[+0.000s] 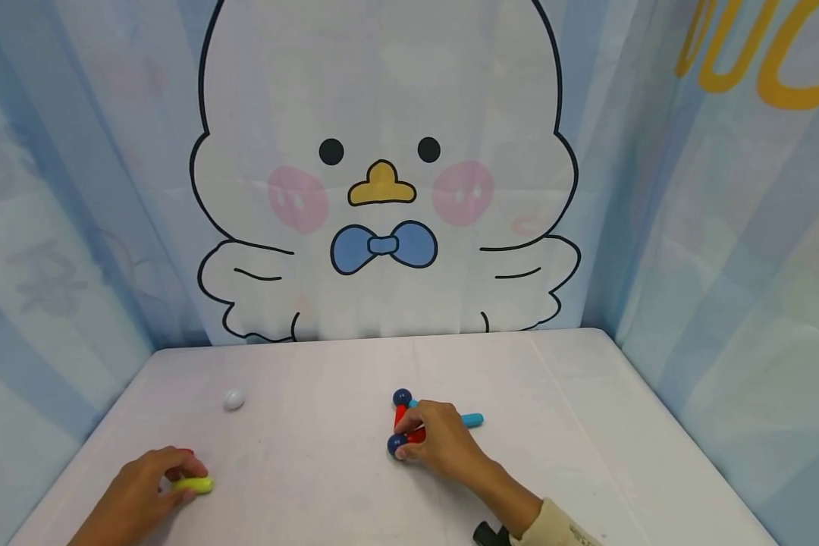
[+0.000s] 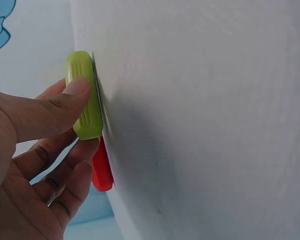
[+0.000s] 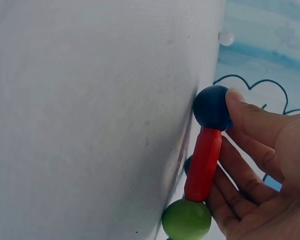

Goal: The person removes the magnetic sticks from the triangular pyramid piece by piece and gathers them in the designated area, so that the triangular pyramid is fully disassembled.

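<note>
My left hand (image 1: pixel 139 493) pinches a yellow-green rod (image 2: pixel 85 100) between thumb and fingers at the table's left front. Just behind it lies a red rod (image 2: pixel 102 167), partly covered by the fingers. Near the middle of the table, my right hand (image 1: pixel 444 444) pinches a dark blue ball (image 3: pixel 211 107) at the corner of a joined rod-and-ball piece. From that ball a red rod (image 3: pixel 204 165) leads to a green ball (image 3: pixel 186 220). Another dark blue ball (image 1: pixel 402 397) and a light blue rod (image 1: pixel 473 419) belong to the far side, partly hidden by the hand.
A white ball (image 1: pixel 234 400) rests on the left part of the white table (image 1: pixel 300 425). Beside the right sleeve (image 1: pixel 553 525), a black object (image 1: pixel 487 534) shows at the bottom edge. Printed curtains (image 1: pixel 723 265) stand behind and along both sides.
</note>
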`<state>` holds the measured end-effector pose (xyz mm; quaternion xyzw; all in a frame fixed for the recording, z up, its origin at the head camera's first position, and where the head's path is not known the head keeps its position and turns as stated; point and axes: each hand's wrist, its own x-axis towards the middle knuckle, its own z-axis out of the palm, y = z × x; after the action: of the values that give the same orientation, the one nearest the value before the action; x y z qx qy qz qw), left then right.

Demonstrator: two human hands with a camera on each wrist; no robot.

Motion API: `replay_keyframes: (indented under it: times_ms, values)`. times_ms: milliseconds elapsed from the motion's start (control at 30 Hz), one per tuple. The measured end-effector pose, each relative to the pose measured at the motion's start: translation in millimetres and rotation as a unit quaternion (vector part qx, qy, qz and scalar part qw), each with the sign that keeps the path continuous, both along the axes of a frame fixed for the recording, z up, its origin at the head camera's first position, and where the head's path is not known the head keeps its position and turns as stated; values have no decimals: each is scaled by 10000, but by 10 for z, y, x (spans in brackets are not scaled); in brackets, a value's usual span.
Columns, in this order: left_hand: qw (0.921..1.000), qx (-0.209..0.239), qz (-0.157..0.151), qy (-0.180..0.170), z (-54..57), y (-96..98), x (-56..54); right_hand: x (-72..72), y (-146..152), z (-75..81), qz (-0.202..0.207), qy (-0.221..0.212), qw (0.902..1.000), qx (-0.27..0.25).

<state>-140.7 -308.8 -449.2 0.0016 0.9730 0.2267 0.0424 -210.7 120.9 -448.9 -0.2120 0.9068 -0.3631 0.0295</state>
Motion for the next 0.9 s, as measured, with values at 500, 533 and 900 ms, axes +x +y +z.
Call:
replay_keyframes:
  times_ms: [500,533,900]
  values:
    - [9995,-267,-9,143,4,-23,-2,-1,21,25,172,-173,9997,12]
    - [9992,-339,-21,233,14,-14,4,-4,23,29,200,-191,9996,26]
    - [9953,-370,-412,798,191,232,22,-11,67,36,287,-132,9995,-29]
